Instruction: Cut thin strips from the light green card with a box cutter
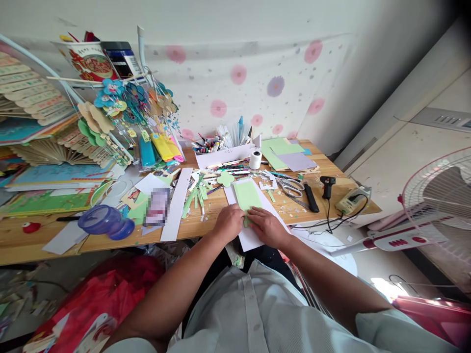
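two hands on a pale green sheet at a cluttered craft table

head view: the wooden table (326, 166) stands against a wall hung with a white cloth (253, 100) printed with pink and purple flowers. at the back sit a box of pens (226, 158) and a white spool (255, 160), with green and lilac papers to their right. scissors (292, 188), a black-handled tool (311, 197) and a glue gun (327, 186) lie toward the right end; a fan (434, 206) rises beyond it. on the left are folding fans (33, 90), hanging flower ornaments (134, 98), a blue-purple container (106, 220) and a long white strip (177, 203). scraps and a green flower cutout (225, 178) litter the middle, and a red bag (99, 294) slumps below the table.

the green sheet (247, 193) lies on a white sheet (252, 240) near the front edge, straight ahead of the person. both forearms come in from the sides and converge there. the left hand (230, 220) is bent, fingers gathered at the green sheet's near left corner; whether it pinches the paper i cannot tell. the right hand (265, 224) is unclenched, palm down, fingers stretched across the sheet's near end, pressing rather than grasping.
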`<state>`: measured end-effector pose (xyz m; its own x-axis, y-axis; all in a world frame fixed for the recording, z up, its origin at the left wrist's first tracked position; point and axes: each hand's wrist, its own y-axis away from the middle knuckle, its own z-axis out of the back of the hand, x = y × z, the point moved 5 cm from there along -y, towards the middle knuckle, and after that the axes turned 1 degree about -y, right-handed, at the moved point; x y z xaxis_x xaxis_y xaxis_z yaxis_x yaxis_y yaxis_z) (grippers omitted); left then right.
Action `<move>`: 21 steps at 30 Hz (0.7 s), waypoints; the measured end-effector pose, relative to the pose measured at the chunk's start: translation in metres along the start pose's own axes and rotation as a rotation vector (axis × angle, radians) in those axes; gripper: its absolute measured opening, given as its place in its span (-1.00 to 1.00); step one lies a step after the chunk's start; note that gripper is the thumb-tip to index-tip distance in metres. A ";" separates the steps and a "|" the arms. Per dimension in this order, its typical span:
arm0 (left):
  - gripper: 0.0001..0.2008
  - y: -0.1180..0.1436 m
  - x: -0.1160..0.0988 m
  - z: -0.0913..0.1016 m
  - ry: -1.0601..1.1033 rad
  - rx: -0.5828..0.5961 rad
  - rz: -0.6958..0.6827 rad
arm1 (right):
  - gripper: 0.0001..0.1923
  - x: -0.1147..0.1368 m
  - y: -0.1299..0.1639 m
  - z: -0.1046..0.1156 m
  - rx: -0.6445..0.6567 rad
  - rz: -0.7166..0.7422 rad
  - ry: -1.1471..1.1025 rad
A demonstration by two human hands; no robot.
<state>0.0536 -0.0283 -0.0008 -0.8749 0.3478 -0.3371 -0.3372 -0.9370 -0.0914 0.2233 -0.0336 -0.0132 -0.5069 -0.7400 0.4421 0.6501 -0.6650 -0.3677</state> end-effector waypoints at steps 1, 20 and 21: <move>-0.82 -0.002 0.004 0.001 0.003 -0.033 -0.019 | -0.57 0.002 0.002 0.000 -0.007 -0.002 -0.002; -0.66 -0.047 0.049 0.002 -0.012 -0.019 -0.101 | -0.66 0.009 0.013 -0.016 -0.019 -0.052 0.021; -0.64 -0.049 0.051 0.002 -0.021 -0.012 -0.100 | -0.66 0.010 0.012 -0.016 -0.021 -0.051 0.023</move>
<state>0.0253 0.0352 -0.0116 -0.8439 0.4405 -0.3061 -0.4194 -0.8976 -0.1353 0.2174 -0.0506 -0.0267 -0.5525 -0.7068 0.4418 0.6108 -0.7040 -0.3623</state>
